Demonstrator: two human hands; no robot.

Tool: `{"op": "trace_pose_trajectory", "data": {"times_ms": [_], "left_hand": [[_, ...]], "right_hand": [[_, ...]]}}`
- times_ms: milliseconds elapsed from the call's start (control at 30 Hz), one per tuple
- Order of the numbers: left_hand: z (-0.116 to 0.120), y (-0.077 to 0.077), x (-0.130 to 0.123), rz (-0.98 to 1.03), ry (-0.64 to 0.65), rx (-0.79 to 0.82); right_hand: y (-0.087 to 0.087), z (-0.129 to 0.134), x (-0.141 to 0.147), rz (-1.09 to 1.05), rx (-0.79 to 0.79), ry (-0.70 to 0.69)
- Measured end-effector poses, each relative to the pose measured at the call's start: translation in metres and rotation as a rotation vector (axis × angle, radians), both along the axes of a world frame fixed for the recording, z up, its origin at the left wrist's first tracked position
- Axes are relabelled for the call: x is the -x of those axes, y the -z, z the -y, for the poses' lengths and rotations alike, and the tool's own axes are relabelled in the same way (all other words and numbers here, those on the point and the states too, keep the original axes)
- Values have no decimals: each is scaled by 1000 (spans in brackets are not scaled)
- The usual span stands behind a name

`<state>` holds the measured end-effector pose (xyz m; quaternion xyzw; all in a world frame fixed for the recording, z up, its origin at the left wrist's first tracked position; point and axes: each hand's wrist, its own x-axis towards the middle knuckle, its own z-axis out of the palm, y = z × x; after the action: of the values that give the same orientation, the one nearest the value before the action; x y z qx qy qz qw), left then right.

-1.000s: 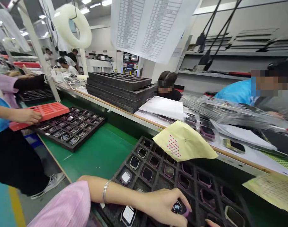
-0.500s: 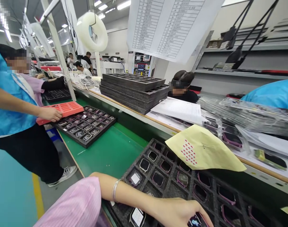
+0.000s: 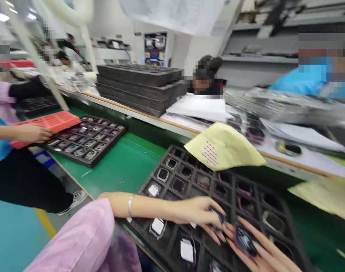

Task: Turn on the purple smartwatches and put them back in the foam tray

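My left hand [image 3: 199,213] reaches over a black foam tray [image 3: 145,189], its fingers closed around a dark smartwatch case [image 3: 219,219], partly hidden by them. Close beside it, my right hand [image 3: 264,249] grips a purple-framed smartwatch [image 3: 244,238] with its screen turned up; a pale pattern shows on the screen. The fingertips of both hands nearly meet. Square pockets of the tray hold several watch cases, some purple-edged. Some near ones, such as a silver-edged watch [image 3: 157,227], carry white labels.
A yellow paper sheet [image 3: 226,145] hangs over the tray's far edge. Stacked black foam trays [image 3: 138,88] stand on the ledge behind. To the left, a co-worker's hand [image 3: 38,133] holds a red tray [image 3: 61,121] above another filled black tray [image 3: 90,158].
My view has tilted down and shifted right. My right hand has come into view with a purple-framed watch. My left hand appears higher in the picture, beside it.
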<state>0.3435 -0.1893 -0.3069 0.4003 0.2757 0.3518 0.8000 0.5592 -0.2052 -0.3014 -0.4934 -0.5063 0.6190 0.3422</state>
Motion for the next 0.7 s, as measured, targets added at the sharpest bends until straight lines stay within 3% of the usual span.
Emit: {"op": "trace_pose_trajectory", "data": {"times_ms": [133, 267, 700], "left_hand": [[18, -19, 10, -83, -65, 46], [22, -21, 13, -133, -7, -15], [27, -22, 9, -218, 43, -99]], "right_hand": [[-17, 31, 10, -269, 100, 58], [-20, 34, 15, -409, 84, 42], [-14, 43, 14, -345, 0, 60]]}}
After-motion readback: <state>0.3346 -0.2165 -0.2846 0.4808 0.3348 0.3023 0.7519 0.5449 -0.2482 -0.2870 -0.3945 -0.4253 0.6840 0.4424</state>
